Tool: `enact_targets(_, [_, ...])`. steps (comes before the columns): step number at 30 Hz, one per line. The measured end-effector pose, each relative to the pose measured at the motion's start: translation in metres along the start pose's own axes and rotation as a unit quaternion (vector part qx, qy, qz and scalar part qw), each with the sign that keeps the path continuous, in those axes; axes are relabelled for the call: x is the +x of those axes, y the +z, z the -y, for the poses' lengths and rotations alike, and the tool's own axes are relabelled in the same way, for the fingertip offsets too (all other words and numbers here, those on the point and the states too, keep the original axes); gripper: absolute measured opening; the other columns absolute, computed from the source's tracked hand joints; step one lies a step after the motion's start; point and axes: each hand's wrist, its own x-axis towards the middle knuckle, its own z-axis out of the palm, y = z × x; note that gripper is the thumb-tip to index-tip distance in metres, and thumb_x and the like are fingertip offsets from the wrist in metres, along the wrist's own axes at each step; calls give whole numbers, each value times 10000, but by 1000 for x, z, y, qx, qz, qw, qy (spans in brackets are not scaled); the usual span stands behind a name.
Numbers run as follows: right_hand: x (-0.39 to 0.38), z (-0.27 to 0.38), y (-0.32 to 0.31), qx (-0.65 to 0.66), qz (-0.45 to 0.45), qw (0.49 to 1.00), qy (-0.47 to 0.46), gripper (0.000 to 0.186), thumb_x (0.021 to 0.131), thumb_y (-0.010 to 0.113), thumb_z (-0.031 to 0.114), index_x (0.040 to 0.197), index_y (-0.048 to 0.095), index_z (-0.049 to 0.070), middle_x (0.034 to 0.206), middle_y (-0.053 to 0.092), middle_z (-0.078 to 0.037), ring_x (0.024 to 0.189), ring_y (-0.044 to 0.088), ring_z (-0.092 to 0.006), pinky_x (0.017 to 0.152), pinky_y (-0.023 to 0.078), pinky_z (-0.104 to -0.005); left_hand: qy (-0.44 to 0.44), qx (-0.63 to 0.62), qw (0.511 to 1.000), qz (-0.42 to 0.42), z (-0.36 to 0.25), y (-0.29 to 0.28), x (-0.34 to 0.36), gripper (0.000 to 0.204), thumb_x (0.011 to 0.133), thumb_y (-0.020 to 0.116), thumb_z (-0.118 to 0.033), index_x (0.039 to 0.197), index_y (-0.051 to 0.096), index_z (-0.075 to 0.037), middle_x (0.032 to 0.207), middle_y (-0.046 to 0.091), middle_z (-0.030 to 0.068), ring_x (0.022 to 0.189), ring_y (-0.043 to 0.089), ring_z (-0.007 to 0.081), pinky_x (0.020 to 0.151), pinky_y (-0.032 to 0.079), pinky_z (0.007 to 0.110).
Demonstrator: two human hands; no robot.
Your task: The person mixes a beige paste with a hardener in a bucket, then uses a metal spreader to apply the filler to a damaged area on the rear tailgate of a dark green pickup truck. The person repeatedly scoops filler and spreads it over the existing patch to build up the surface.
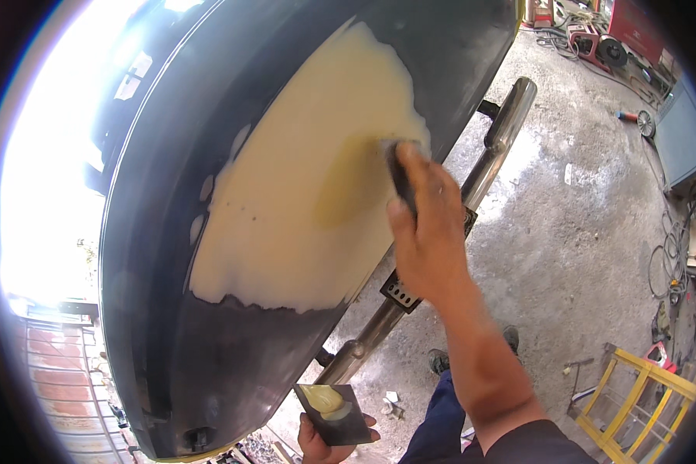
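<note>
A dark vehicle panel (232,348) fills the left and middle, with a broad cream patch of body filler (286,185) on it. My right hand (429,224) grips a dark, thin-edged spreader (400,178) between thumb and fingers. Its edge meets the filler near the patch's right side, beside a yellower smear (348,182). Low in the view, my left hand (317,447) holds a dark square mixing plate (346,425) from below. A yellowish dollop of filler paste (322,400) lies on that plate.
A shiny tubular side step (510,116) runs along the panel's lower edge. On the concrete floor (549,255) stand a yellow metal frame (634,387) at lower right and a grey cabinet (684,135) at right. Cables and red equipment (588,42) lie at upper right.
</note>
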Motion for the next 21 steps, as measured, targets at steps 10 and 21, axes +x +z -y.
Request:
enact_targets(10, [-16,48,20,15,51,999,-1,524,883,523,87,1388,430,-11,1354,501,-189,1205,447,-383,1043,317,-453,0,-15,1000,-9,-3,-6,-5,748,924,432,-612,1483,260,-145,1364,494,216,1184,515,488,875,430,684])
enact_targets(21, [-69,38,30,-43,65,996,-38,494,839,566,105,1329,522,67,1375,521,-83,1240,446,-283,956,324,-432,-9,-10,1000,-15,-2,-5,0,739,927,444,-597,1487,255,-154,1387,477,202,1176,509,507,890,421,696])
